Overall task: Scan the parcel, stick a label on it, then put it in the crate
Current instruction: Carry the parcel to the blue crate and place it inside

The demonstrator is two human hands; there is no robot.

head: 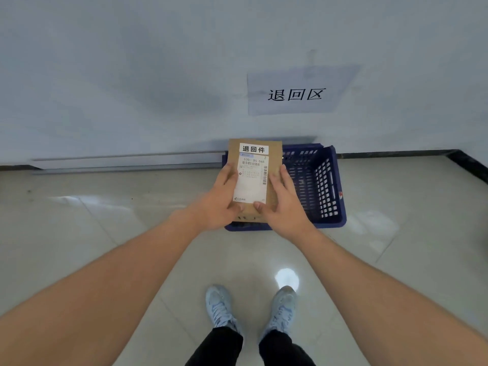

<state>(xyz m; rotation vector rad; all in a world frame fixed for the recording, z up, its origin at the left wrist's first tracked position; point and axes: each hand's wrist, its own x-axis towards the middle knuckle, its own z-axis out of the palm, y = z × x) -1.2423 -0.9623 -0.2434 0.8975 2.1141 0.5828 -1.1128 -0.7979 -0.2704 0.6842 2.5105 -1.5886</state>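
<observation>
- Both forearms, bare, reach forward from the bottom corners of the view and converge on the parcel (pixel 274 154).
- Parcel: flat brown cardboard, held face-up above the near-left part of the blue crate (pixel 323 186), not resting in it.
- Left hand (pixel 219 204) closed on the parcel's left edge, thumb on top near the lower edge of the shipping label (pixel 252 180), fingers curled over the side.
- Right hand (pixel 284 207) closed on the right edge the same way, thumb lying on the parcel's face, fingers along the side.
- Shipping label white, printed with barcodes and numbers; covers most of the parcel's face.
- Second label, a white strip (pixel 254 149) with three bold black characters, sits stuck across the top, just above the shipping label.
- Crate is slotted plastic, open-topped, standing on the floor against the wall (pixel 132 75); what can be seen of its inside shows nothing in it.
- Paper sign (pixel 295 93) with three black characters fixed to the wall above the crate.
- Floor: pale glossy tiles (pixel 118 220), a light reflection between the feet.
- Two light blue trainers (pixel 220 307) and dark trouser legs (pixel 219 347) at the bottom centre, well short of the crate.
</observation>
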